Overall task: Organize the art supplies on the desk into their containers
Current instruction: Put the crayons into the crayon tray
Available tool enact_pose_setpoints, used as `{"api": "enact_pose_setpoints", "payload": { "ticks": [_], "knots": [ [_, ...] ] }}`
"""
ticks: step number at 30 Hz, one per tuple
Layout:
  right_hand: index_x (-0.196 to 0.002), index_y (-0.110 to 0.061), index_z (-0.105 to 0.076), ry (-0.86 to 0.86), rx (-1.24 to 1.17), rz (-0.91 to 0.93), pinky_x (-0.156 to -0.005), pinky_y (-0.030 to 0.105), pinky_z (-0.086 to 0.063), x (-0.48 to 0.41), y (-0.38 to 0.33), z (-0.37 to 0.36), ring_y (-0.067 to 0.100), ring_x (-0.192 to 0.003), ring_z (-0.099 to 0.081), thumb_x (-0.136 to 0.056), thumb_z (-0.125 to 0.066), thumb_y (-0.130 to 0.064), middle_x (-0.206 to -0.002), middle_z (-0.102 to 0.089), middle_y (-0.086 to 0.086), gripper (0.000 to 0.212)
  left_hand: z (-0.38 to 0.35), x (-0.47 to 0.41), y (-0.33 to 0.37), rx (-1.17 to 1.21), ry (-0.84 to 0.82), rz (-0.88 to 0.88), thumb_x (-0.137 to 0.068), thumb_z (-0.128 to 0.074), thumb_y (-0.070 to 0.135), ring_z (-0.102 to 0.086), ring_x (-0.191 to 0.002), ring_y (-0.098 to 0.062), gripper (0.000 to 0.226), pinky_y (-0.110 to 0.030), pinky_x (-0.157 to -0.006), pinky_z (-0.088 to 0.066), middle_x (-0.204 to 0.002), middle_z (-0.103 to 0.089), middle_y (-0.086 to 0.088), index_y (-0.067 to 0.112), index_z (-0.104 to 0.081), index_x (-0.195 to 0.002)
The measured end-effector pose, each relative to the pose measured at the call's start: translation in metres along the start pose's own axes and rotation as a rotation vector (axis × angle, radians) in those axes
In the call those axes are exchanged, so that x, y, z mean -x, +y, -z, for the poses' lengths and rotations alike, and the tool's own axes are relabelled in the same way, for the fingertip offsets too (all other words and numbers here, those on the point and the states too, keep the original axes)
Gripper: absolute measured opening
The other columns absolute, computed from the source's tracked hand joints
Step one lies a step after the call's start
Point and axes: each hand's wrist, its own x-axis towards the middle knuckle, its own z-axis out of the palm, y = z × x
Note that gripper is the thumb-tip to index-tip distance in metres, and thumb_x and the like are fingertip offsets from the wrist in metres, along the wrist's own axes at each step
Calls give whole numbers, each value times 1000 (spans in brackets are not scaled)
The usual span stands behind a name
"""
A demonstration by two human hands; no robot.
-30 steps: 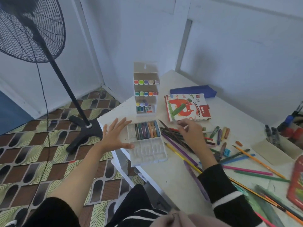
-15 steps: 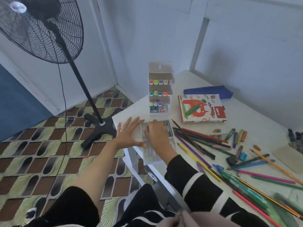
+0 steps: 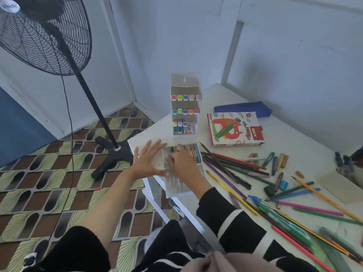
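Right hand (image 3: 182, 163) hiding tray (image 3: 176, 190) slots (grip unclear), lower-right pencils (image 3: 318, 244) blurred, fan (image 3: 39, 36) cropped

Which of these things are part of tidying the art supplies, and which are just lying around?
Part of the job: pastel tray, loose pastels, coloured pencils, oil pastels box, marker stand, blue pencil case, left hand and right hand at the tray.
Just lying about: standing fan.

A matt white desk (image 3: 225, 99) is seen at centre right; the pastel tray (image 3: 177, 188) looks like white plastic, the oil pastels box (image 3: 234, 128) like glossy printed card.
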Motion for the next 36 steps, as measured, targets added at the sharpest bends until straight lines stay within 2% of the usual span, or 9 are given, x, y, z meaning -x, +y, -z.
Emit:
{"api": "enact_pose_setpoints", "payload": {
  "ticks": [5, 9, 13, 19, 23, 27, 29, 32, 36],
  "knots": [
    [-119, -6, -60, 208, -210, -95, -89, 17, -38, 18, 41, 40, 11, -90, -49, -95, -50, -13, -109, -49, 5, 27, -2, -2, -4, -3, 20, -22, -34, -42, 100, 21, -140, -2, 116, -50, -111, 22, -151, 6, 29, 58, -9, -137],
    [-112, -9, -66, 367, -38, -312, -88, 18, -36, 41, 102, 77, 15, -96, -52, -91, -53, -1, -112, -54, 7, 26, -2, -2, -2, -14, 23, -28, -34, -39, 101, 21, -141, -4, 118, -50, -110, 22, -154, 6, 25, 55, -9, -139],
    [-111, -10, -67, 367, -3, -521, -91, 22, -33, 63, 145, 103, 23, -110, -51, -90, -55, 0, -119, -52, 10, 26, -3, -1, -3, -12, 27, -31, -35, -39, 101, 21, -142, -4, 121, -50, -110, 22, -156, 6, 23, 53, -10, -141],
    [-105, -8, -71, 282, 19, -576, -94, 31, -37, 66, 159, 109, 27, -106, -52, -87, -64, -8, -118, -53, 15, 20, -2, -1, -2, -3, 27, -36, -36, -40, 100, 21, -141, -3, 123, -50, -111, 22, -156, 5, 22, 50, -12, -144],
    [-100, -6, -72, 256, -18, -607, -77, 15, -39, 68, 162, 108, 23, -104, -51, -82, -64, 6, -116, -50, 10, 23, -2, -1, -3, -11, 27, -20, -34, -40, 101, 21, -140, -1, 120, -49, -111, 22, -155, 5, 24, 55, -9, -140],
    [-95, -12, -72, 410, -7, -575, -84, 25, -45, 74, 165, 97, 19, -100, -52, -85, -61, 4, -111, -55, 7, 22, -3, -1, -2, -20, 28, -23, -33, -38, 102, 20, -142, -5, 121, -49, -110, 22, -155, 5, 24, 53, -9, -140],
    [-99, -8, -69, 507, 3, -533, -74, 21, -44, 77, 157, 92, 15, -92, -51, -89, -56, 1, -109, -58, 7, 19, -4, -2, -3, -24, 28, -21, -33, -37, 102, 21, -141, -5, 120, -49, -110, 22, -155, 6, 23, 54, -8, -140],
    [-103, -6, -67, 664, 32, -351, -72, 21, -42, 76, 136, 87, 21, -89, -58, -90, -57, -4, -102, -63, 9, 17, -4, -2, -4, -21, 32, -27, -33, -37, 102, 21, -141, -4, 120, -49, -110, 22, -156, 6, 23, 54, -8, -139],
    [-103, -6, -66, 681, -108, -130, -70, 22, -48, 62, 93, 74, 15, -78, -59, -87, -62, -10, -95, -65, 7, 17, -3, -1, -4, -21, 37, -47, -30, -33, 103, 21, -140, -3, 120, -50, -110, 21, -152, 7, 25, 56, -6, -137]
  ]
}}
